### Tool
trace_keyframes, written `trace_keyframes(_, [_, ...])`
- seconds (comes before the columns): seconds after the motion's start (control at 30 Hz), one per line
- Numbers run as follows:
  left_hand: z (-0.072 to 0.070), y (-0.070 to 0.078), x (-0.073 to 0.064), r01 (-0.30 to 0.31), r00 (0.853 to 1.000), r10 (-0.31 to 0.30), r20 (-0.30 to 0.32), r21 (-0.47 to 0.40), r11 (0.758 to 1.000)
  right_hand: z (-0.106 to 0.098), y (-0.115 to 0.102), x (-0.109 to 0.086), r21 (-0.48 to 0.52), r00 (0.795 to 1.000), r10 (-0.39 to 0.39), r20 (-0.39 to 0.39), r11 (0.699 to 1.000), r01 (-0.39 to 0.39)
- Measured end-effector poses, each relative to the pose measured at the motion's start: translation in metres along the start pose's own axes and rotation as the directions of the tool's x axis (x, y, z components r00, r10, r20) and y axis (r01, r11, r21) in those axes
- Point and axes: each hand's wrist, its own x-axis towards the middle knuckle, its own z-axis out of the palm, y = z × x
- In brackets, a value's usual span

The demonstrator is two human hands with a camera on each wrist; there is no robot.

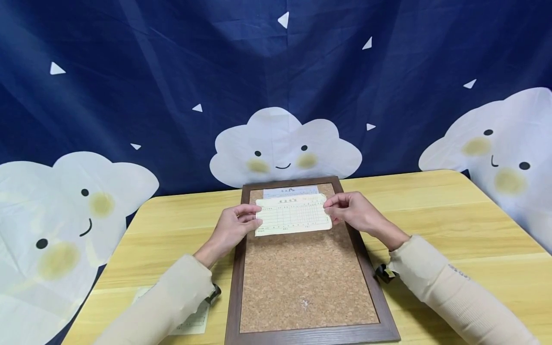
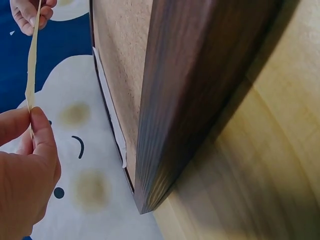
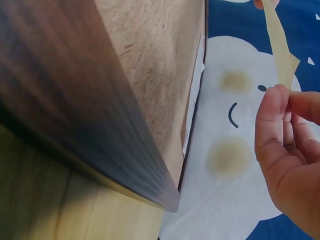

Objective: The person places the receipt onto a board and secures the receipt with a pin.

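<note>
A pale yellow printed form slip [image 1: 289, 215] is stretched between both hands above the upper part of a wood-framed cork board [image 1: 306, 278]. The left hand [image 1: 230, 227] pinches its left edge between thumb and fingers. At the opposite edge, the right hand [image 1: 355, 211] grips it the same way. Both wrist views show the slip edge-on and raised off the cork; in the right wrist view, a corner of the slip [image 3: 280, 45] sticks out. Partly hidden behind it, a whitish printed sheet [image 1: 280, 192] lies at the top of the cork.
Another pale paper [image 1: 194, 323] lies on the wooden table [image 1: 431, 206], partly under the left forearm. A small whitish mark [image 1: 304, 302] shows low on the cork. Behind the table hangs a dark blue curtain [image 1: 241, 62] with clouds on it.
</note>
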Motion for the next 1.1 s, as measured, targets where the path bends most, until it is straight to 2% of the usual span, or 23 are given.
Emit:
trace_keyframes(0.57, [0.002, -0.006, 0.006, 0.006, 1.0, -0.006, 0.003, 0.006, 1.0, 0.002, 0.005, 0.006, -0.003, 1.0, 0.024, 0.008, 1.0, -0.023])
trace_keyframes(1.1, [0.004, -0.013, 0.013, -0.015, 1.0, 0.014, 0.016, 0.017, 1.0, 0.0, 0.012, 0.012, -0.019, 0.998, 0.06, 0.011, 0.998, -0.06])
